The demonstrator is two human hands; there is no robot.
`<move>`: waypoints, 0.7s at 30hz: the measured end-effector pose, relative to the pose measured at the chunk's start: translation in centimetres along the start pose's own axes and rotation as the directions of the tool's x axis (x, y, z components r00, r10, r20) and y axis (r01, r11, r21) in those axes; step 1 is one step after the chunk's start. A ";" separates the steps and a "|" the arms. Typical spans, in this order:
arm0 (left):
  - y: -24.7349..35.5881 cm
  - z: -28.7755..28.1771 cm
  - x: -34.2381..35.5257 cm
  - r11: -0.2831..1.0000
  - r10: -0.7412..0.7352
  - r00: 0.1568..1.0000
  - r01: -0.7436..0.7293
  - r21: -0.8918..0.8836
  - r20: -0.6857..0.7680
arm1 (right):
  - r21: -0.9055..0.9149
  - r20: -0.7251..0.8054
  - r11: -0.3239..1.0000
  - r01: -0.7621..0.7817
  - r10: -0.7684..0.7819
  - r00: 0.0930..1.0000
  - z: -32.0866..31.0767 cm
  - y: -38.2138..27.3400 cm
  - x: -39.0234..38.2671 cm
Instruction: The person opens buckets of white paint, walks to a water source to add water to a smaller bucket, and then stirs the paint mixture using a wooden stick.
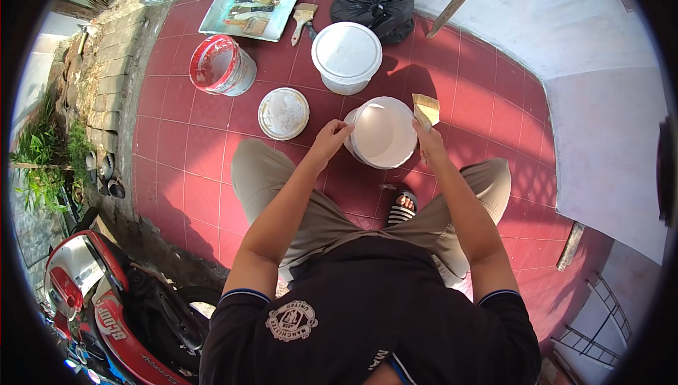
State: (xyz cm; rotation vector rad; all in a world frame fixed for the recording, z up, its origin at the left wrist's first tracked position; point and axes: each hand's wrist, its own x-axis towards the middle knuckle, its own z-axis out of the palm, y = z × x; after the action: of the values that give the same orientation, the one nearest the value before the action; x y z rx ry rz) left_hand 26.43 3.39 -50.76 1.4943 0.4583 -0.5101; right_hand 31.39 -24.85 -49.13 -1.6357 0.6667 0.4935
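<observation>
Between my knees stands an uncovered white bucket [365, 146] with pale paint [381, 131] inside. The fingers of my left hand [332, 139] pinch its left rim. On the bucket's right side, my right hand [431, 146] is closed around the handle of a wide paintbrush [426, 109]. Its light bristles point up and away from me, just outside the rim. My right fingers partly hide the handle. A round, paint-smeared white lid [283, 114] lies on the floor to the left of the bucket.
Beyond the bucket are a lidded white bucket [347, 51], a red-rimmed bucket [240, 74], a loose brush [304, 19], a tray [288, 1] holding several brushes, and a black plastic bag [374, 10]. A white wall [600, 109] borders the red tiles. A red scooter [116, 314] stands lower left.
</observation>
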 end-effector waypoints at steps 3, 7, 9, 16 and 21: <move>0.9 2.3 -1.4 0.989 0.126 0.991 -0.129 0.076 0.041 | -0.202 -0.121 0.979 -0.017 -0.008 0.993 -0.6 -0.7 -0.1; 2.0 6.3 -2.3 0.929 0.310 0.948 -0.319 0.186 0.075 | -0.082 -0.238 0.992 -0.099 0.076 0.968 -2.5 -0.1 1.1; 1.5 6.3 -2.2 0.928 0.319 0.947 -0.322 0.190 0.046 | 0.007 -0.225 0.995 -0.099 0.098 0.969 -2.4 -0.2 1.2; 0.0 1.7 -1.0 0.987 0.135 0.987 -0.142 -0.081 -0.083 | -0.211 -0.181 0.977 -0.009 -0.030 0.983 -1.0 -0.3 0.7; 0.9 3.4 -1.1 0.982 0.100 0.995 -0.102 -0.160 -0.016 | -0.183 -0.169 0.981 -0.065 0.034 0.985 -1.7 -0.3 0.6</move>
State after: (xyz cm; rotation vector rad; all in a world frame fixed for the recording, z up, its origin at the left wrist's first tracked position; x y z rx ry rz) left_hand 26.03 0.06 -49.29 1.3575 0.4174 -0.3783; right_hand 31.97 -26.62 -49.02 -1.8567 0.8054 0.4713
